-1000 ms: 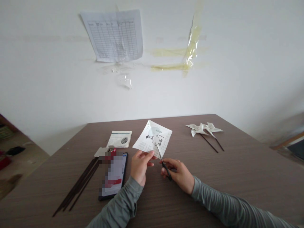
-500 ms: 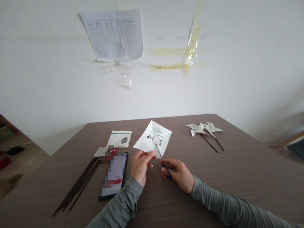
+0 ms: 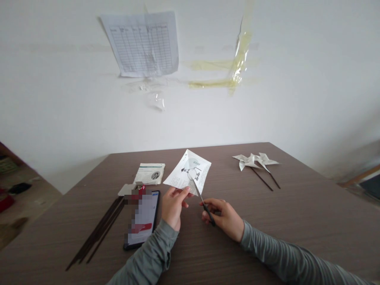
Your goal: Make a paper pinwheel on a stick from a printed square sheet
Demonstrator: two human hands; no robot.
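Observation:
My left hand [image 3: 172, 205] pinches the near corner of a square printed paper [image 3: 184, 173] and holds it up above the brown table [image 3: 267, 221]. My right hand [image 3: 223, 217] grips a pair of black-handled scissors [image 3: 204, 202]. The blades point up and away, with their tips at the middle of the paper along a cut from its near corner. Both sleeves are grey-green.
A phone [image 3: 142, 218] lies left of my left hand, with a bundle of dark thin sticks [image 3: 97, 231] further left. A small booklet [image 3: 150, 173] and a small card lie behind the phone. Two paper pinwheels on sticks [image 3: 257, 163] rest at the far right.
The paper and my left hand have shifted slightly to the left and the paper has turned a little. The scissors stay in the cut.

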